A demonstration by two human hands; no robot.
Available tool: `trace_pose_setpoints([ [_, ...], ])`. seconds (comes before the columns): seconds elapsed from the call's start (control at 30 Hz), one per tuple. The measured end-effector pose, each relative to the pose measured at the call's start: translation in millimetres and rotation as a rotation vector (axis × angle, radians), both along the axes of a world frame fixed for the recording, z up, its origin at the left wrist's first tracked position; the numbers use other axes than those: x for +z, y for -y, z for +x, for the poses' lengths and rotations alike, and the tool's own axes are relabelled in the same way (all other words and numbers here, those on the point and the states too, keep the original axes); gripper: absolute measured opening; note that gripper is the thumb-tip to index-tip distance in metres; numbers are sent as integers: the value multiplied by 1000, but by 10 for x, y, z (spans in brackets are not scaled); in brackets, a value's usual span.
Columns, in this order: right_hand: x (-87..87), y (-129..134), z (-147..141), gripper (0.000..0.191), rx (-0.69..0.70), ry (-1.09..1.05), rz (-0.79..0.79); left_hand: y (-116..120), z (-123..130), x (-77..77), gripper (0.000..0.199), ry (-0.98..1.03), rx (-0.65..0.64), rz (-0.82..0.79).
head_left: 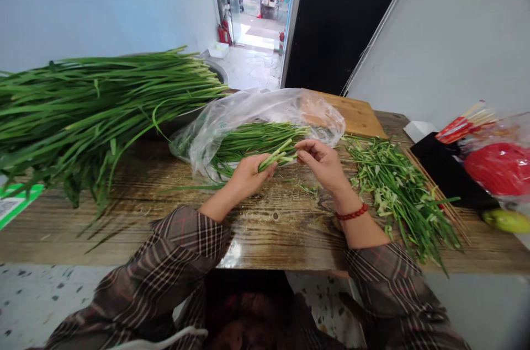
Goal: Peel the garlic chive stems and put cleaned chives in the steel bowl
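My left hand (247, 174) is closed around a few garlic chive stalks (276, 154), their pale cut ends pointing right. At those ends my right hand (323, 164), with a red bead bracelet (351, 212) on the wrist, pinches a stalk tip between thumb and finger. Just behind both hands, a clear plastic bag (199, 143) lies spread with a bunch of chives (252, 139) on it. To the right of my right hand is a loose heap of chive trimmings (393, 179). A large pile of long chives (103, 90) rests in a metal basin (217, 69) on the left.
A wooden board (351, 112) lies at the back of the wooden table (265, 228). On the right stand a black box (449, 179) with wrapped chopsticks (464, 122), a red plastic-wrapped bundle (499, 168) and a yellow-green item (505, 221). A green-edged card (19, 203) lies left.
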State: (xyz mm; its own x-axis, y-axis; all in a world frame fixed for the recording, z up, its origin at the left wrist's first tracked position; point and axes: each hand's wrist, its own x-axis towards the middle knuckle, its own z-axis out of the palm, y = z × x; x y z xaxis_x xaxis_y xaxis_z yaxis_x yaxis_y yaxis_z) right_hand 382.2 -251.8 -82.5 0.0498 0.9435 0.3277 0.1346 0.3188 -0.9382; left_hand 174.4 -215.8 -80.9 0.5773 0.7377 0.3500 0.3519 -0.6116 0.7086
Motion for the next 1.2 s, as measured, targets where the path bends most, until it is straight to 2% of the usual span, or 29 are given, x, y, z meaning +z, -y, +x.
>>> trace_pose_setpoints([
  [0.1, -35, -23, 43, 23, -74, 52, 30, -21, 3, -31, 42, -37, 59, 22],
  [0.2, -61, -46, 169, 22, -292, 202, 98, -30, 6, -27, 40, -42, 108, 37],
  [0.27, -61, -53, 253, 24, -372, 228, 69, -30, 6, -19, 37, -42, 128, 32],
  [0.33, -48, -48, 290, 30, -321, 199, 3, -27, 6, -16, 35, -44, 141, 28],
  [0.47, -27, -18, 158, 35, -46, 147, -28, -23, 3, -32, 36, -53, 160, 30],
  [0.53, -39, -9, 45, 40, 44, 106, -16, -23, 3, -50, 35, -52, 153, 31],
  [0.63, -66, -8, -56, 51, 79, 107, 7, -26, 6, -76, 34, -70, 136, 37],
  [0.77, -39, 15, -23, 54, 136, 234, 27, -25, 11, -90, 33, -96, 138, 49],
  [0.87, 9, 45, 58, 53, 110, 418, 85, -17, 10, -84, 32, -104, 131, 52],
  [0.97, 31, 52, 198, 47, -13, 655, 168, -17, -1, -74, 32, -106, 152, 60],
  [1.03, 37, 45, 318, 37, -108, 748, 183, -23, -10, -72, 31, -100, 175, 68],
  [1.13, 65, 38, 433, 17, -132, 733, 141, -31, -19, -80, 29, -107, 173, 88],
  [1.2, 89, 43, 406, 19, -76, 645, 106, -32, -19, -90, 29, -122, 162, 103],
])
